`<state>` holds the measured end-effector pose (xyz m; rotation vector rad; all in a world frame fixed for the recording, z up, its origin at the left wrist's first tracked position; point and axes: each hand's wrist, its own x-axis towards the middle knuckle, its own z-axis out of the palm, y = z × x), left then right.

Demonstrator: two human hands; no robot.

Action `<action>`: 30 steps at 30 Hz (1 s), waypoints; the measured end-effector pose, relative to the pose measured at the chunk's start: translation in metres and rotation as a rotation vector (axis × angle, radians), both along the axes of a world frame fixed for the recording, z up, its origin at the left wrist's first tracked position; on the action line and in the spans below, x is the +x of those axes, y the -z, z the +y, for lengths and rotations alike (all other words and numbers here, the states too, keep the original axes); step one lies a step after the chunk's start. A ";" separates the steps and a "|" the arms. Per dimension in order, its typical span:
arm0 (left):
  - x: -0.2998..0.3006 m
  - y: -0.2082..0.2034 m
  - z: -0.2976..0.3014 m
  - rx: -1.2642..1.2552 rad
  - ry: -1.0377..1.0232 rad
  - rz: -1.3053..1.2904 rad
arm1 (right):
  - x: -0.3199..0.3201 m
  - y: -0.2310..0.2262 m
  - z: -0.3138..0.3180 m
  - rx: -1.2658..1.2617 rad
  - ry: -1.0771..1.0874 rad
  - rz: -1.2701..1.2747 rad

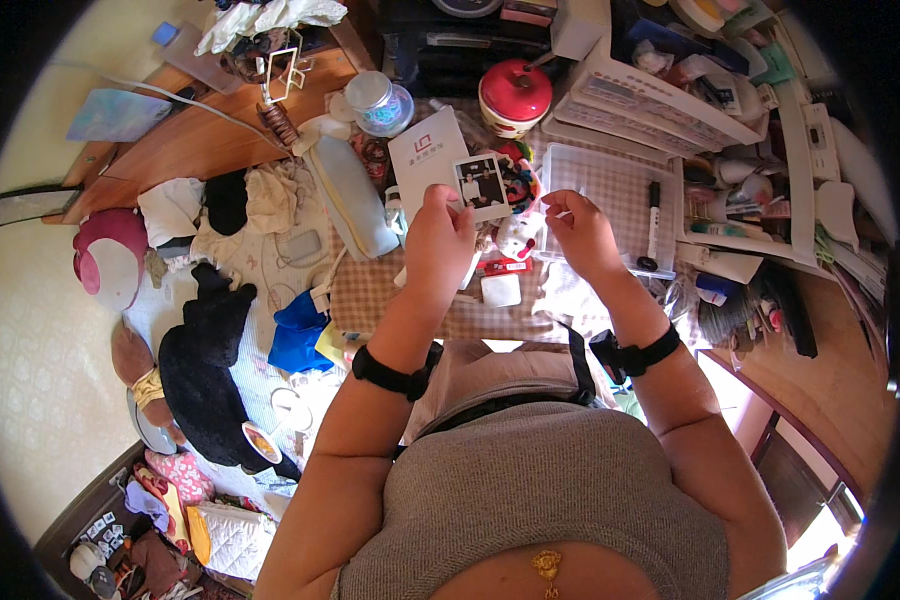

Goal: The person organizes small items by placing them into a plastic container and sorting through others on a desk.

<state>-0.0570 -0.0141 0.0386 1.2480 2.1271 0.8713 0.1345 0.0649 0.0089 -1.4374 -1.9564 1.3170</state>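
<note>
My left hand is closed, with thumb and fingers on the lower left edge of a small white-framed instant photo. Behind the photo lies a white card or folder with a red mark. My right hand hovers to the right of the photo, its fingers curled and the fingertips close together; whether anything small is between them I cannot make out. Between the hands sit a white plush-like item, a red packet and a small white square item. Each forearm wears a black strap.
A checkered cloth covers the desk. To the right are a transparent plastic tray with a black marker and crowded white shelving. Behind stand a red-lidded pot and a jar. A grey pouch lies left.
</note>
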 end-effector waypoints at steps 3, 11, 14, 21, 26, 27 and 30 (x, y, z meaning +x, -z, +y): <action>0.005 -0.007 0.001 -0.025 -0.017 0.085 | 0.012 0.004 0.002 -0.005 0.024 -0.038; 0.059 0.000 -0.001 0.007 0.469 0.089 | 0.068 0.039 0.022 0.084 0.060 -0.312; 0.076 0.014 0.002 -0.157 0.509 0.149 | 0.073 0.050 0.031 0.104 0.039 -0.434; 0.094 0.029 0.023 -0.299 0.458 0.315 | 0.060 0.055 0.036 0.278 -0.151 -0.417; 0.097 0.040 0.032 -0.307 0.387 0.420 | 0.083 0.037 0.031 0.319 -0.074 -0.597; 0.099 0.042 0.033 -0.254 0.358 0.394 | 0.092 0.042 0.029 0.373 0.038 -0.681; 0.102 0.044 0.031 -0.088 0.336 0.369 | 0.093 0.026 0.022 0.285 0.103 -0.900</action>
